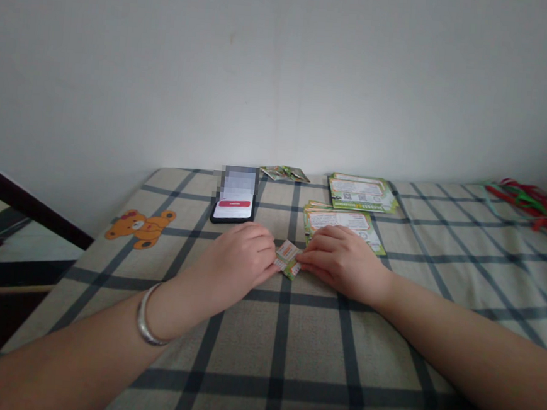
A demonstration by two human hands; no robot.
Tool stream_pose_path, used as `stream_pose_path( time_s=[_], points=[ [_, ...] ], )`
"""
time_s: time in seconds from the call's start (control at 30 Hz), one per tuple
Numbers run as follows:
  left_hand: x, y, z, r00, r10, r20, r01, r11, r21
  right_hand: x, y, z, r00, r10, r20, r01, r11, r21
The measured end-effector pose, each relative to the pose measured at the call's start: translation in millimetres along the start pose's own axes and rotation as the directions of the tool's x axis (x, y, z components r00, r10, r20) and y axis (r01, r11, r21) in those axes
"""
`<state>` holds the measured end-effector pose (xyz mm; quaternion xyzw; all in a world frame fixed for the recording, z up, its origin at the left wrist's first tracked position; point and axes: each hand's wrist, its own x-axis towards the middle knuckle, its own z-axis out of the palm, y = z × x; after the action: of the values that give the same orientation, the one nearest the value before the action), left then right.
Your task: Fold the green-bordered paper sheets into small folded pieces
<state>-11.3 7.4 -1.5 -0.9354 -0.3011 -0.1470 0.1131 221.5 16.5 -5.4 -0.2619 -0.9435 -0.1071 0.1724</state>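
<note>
Between my two hands is a small folded paper card (289,254), printed in white, green and orange, just above or on the checked cloth. My left hand (244,253), with a silver bangle on its wrist, pinches the card's left edge. From the other side, the fingertips of my right hand (342,261) are closed on its right edge. Right behind my right hand lies a stack of green-bordered printed cards (338,220), partly hidden by it. Beyond that is a second stack of such cards (362,193).
A phone (233,211) with a lit, partly blurred screen lies near the wall. Beside it are several small folded papers (285,173). A bear-shaped cutout (141,227) is at the left on the checked tablecloth (243,354). Red and green straps (538,210) lie far right.
</note>
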Motion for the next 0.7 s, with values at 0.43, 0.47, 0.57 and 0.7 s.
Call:
stream_pose_path(
  time_s=[0.43,0.47,0.57,0.7],
  points=[
    [0.5,3.2,-2.0,0.989,-0.147,0.035,0.149,0.987,-0.055,-0.3,-1.9,-0.2,0.989,0.146,0.039,-0.15,0.978,0.144],
    [0.5,3.4,-2.1,0.987,-0.156,0.042,0.158,0.986,-0.053,-0.1,-2.7,-0.4,0.985,0.167,0.039,-0.171,0.976,0.136],
    [0.6,3.4,-1.9,0.985,-0.164,0.044,0.166,0.985,-0.041,0.5,-5.1,-0.2,0.971,0.235,0.033,-0.237,0.968,0.083],
    [1.8,1.6,0.0,0.989,-0.15,0.017,0.151,0.986,-0.076,1.7,-6.9,1.0,0.961,0.277,0.023,-0.278,0.961,0.018]
  ],
)
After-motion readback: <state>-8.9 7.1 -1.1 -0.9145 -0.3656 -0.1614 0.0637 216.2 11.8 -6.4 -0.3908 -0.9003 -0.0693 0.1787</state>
